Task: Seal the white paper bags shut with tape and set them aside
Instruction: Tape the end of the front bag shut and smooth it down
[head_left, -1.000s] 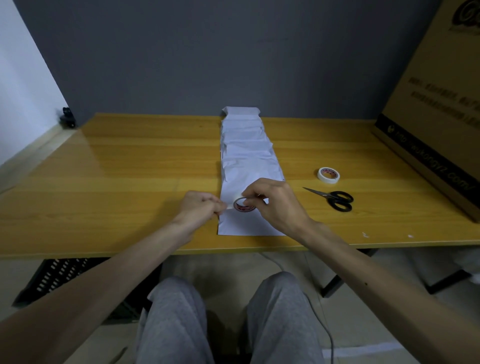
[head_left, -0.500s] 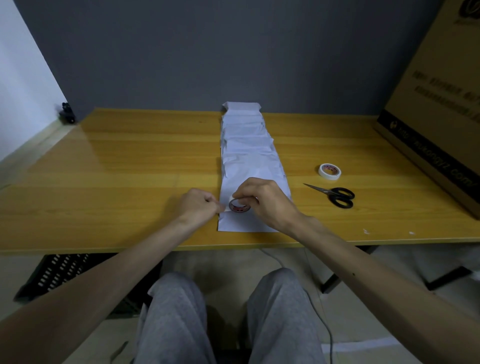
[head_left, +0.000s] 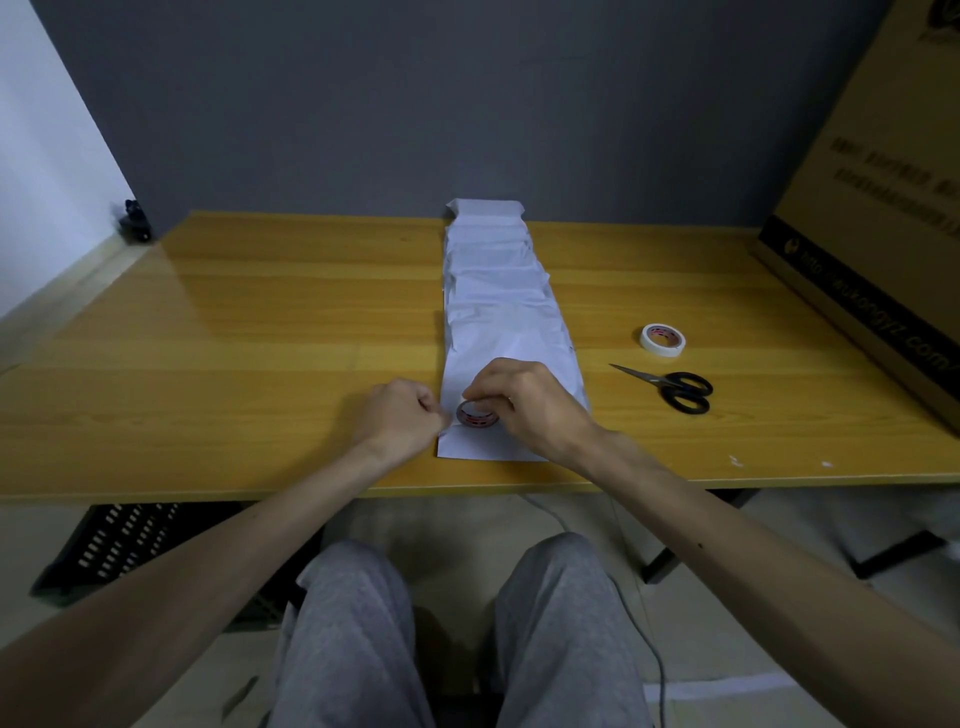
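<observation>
tape (head_left: 475, 414) in right grip (head_left: 530, 410), over bags (head_left: 498, 291) (white)

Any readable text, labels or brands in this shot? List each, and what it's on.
"http://" ... ".com/": black band of the cardboard box; middle letters too blurred.
The dark print lines and corner logo on the box face: unreadable.
Red print inside the loose tape roll and held tape roll: too small to read.
The white paper bags and scissors: no text.
</observation>
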